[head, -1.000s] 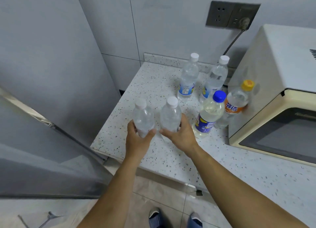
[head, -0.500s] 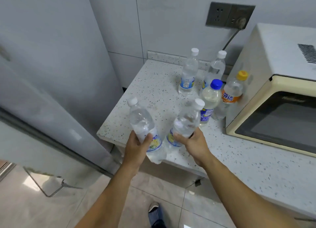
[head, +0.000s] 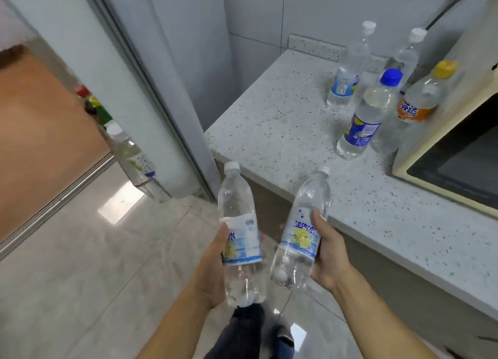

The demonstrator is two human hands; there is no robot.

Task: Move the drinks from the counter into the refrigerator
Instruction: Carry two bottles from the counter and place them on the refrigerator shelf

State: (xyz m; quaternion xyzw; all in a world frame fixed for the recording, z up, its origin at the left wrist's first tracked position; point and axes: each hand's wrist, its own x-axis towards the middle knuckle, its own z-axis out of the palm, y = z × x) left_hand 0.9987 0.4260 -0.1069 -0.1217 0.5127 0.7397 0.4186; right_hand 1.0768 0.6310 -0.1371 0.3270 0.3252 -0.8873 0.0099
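Both hands are now clear of the surface (head: 283,132) and hang over the floor tiles (head: 107,251); half a second ago they were at its front edge, a second ago on top of it.

Left hand (head: 213,272): fingers curled round the lower half of a clear bottle (head: 238,232), white cap up, near upright; earlier it leaned left.

Right hand (head: 328,256): thumb and fingers wrapped round a second clear bottle (head: 301,234), cap tilted up and to the right. The two bottles sit side by side, a small gap between them.

Up and right of the right hand, four drinks are unchanged on the surface: blue-cap bottle (head: 363,116), orange-label bottle (head: 417,105) just beside it against the microwave (head: 442,154), and two white-cap bottles (head: 346,70) and (head: 404,57) farther back.

Up and left of the left hand, the view has swung to the open refrigerator door (head: 151,70). Bottles (head: 129,148) stand in its rack; caps red, green and white show, details blurred.
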